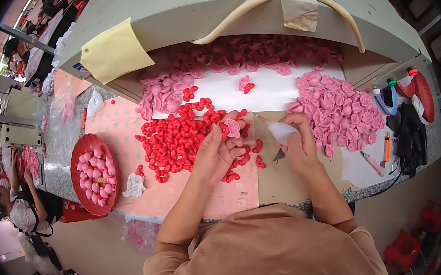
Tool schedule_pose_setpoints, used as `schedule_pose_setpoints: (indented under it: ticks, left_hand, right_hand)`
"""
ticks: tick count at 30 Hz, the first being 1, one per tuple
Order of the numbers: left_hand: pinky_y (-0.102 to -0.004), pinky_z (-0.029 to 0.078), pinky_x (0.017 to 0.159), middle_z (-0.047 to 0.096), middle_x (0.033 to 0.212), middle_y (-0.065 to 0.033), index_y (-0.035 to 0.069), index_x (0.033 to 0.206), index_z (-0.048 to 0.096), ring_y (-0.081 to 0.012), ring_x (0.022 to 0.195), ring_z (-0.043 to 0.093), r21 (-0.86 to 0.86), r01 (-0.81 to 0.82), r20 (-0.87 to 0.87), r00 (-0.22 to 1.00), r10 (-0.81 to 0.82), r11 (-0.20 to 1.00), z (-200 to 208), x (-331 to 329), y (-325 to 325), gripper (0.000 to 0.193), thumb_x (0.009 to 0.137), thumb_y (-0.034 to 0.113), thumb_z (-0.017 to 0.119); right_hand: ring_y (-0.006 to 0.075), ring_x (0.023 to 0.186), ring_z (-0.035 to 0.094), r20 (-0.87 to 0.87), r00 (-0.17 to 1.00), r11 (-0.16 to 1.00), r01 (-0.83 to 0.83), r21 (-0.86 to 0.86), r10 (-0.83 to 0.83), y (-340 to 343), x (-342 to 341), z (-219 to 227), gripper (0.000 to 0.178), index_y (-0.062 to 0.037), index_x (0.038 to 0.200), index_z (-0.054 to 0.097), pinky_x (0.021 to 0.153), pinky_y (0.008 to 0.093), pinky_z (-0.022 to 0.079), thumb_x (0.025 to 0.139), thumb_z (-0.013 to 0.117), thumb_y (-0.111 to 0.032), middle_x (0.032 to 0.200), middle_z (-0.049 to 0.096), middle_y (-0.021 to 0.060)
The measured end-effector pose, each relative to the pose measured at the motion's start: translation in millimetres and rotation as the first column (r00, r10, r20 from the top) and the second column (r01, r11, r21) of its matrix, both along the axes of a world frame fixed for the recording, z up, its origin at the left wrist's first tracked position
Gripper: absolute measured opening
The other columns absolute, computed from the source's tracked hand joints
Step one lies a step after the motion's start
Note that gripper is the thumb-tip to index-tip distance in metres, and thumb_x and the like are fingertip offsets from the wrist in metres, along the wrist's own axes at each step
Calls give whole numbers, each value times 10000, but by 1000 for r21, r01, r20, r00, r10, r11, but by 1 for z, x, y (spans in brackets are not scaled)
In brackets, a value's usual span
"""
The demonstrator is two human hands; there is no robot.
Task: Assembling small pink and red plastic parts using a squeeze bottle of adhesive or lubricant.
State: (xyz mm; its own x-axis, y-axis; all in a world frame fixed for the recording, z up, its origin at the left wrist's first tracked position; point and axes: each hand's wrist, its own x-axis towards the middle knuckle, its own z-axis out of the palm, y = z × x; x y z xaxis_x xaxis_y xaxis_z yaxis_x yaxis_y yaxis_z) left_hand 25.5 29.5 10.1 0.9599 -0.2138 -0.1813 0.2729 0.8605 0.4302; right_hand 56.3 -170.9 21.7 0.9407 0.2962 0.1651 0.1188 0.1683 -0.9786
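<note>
My left hand (212, 152) pinches a small pink moulded piece (233, 128) between thumb and fingers, palm turned up. My right hand (301, 142) is closed around a white squeeze bottle (283, 131), whose thin tip points toward the pink piece but stays apart from it. Beneath and left of my left hand spreads a pile of small red curved pieces (170, 143). A heap of pink shell-like pieces (341, 111) lies beyond my right hand. One pink piece with red bits (245, 83) rests on the white sheet ahead.
A grey metal hood (166, 28) with more pink pieces under it closes off the far side. At left stands a red scalloped bowl (99, 208) of round pink pieces, near crumpled white paper (133, 184). Coloured-cap bottles (392, 92) stand right. A co-worker (26, 209) sits far left.
</note>
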Motion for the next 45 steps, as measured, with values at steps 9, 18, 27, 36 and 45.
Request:
schedule_pose_setpoints:
  ticks: [9,18,27,36,45]
  left_hand:
    - [-332,481,823,541,1131,-85,28,1304,374,-163,938,560,151,86,13,996,-89,985,-9,-2,-11,456,966,335,362]
    - [-341,488,815,549,1064,-86,19,1250,423,-178,931,552,255,73,-47,997,-63,964,-6,-4,-21,430,961,335,378]
    - [-359,474,852,552,1124,-107,29,1250,437,-170,948,549,234,102,-44,995,-94,967,-7,-5,-19,407,966,314,374]
    - [-365,472,855,555,1111,-97,24,1255,434,-165,947,546,234,112,-63,993,-100,966,-6,-5,-19,412,967,313,373]
    - [-369,469,856,553,1108,-93,23,1257,432,-164,949,543,239,114,-64,993,-101,964,-6,-5,-20,408,970,305,366]
  right_hand:
    - [77,740,508,113,962,968,244,57,-249,-6,5,-3,231,-6,971,482,624,217,417,842,593,-163,884,557,54]
    - [147,604,533,496,844,938,313,-146,-204,-4,7,-1,244,-11,869,528,533,255,411,794,670,-195,747,571,83]
    - [153,615,551,485,851,934,315,-169,-200,-2,5,0,250,-15,876,533,543,261,427,787,682,-196,751,580,86]
    - [162,619,549,519,833,917,340,-209,-191,-2,4,0,241,-23,866,547,549,264,423,769,696,-186,749,572,84]
    - [171,666,523,479,865,916,304,-261,-150,-2,2,-2,273,-17,896,513,618,280,420,802,653,-231,784,572,96]
